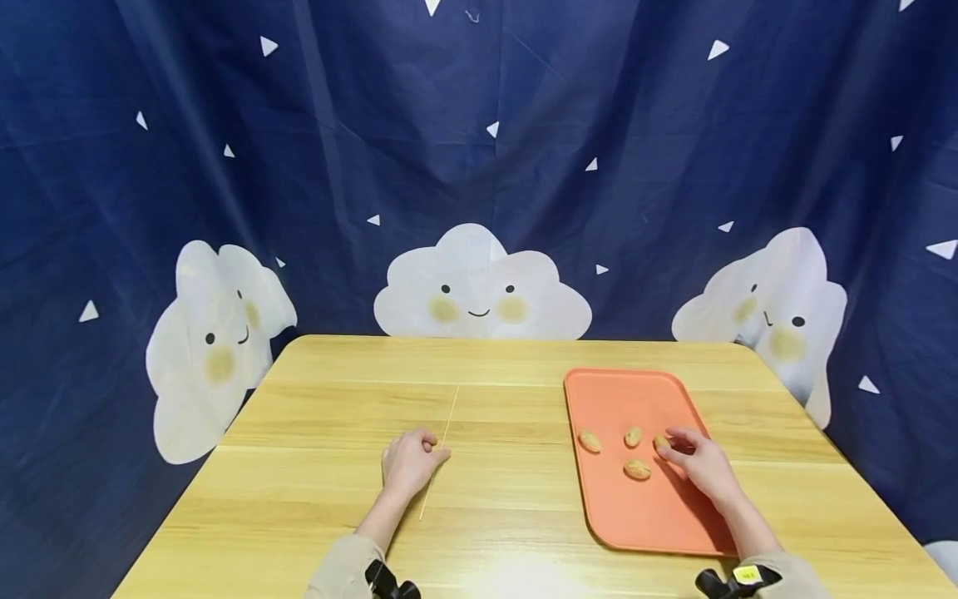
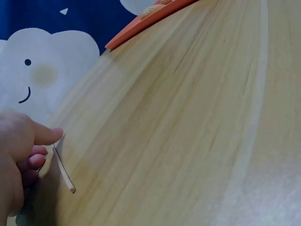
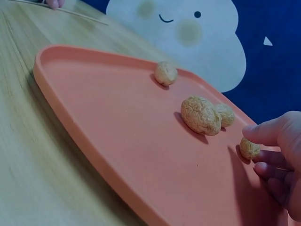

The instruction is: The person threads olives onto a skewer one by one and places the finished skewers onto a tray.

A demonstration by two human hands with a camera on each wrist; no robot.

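On the tray, right hand pinched one peanut, three others unheld; left of it, left hand pinched a bare stick.

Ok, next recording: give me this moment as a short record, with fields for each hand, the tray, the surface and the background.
left hand: the hand has its grip on a thin stick, thumb against it
right hand: the hand has thumb and fingers around one peanut in the tray
tray: orange, low-rimmed, on the table's right side
other peanuts: three in the tray, one of them close to its left rim
surface: light wooden table
background: dark blue curtain with smiling clouds and white triangles
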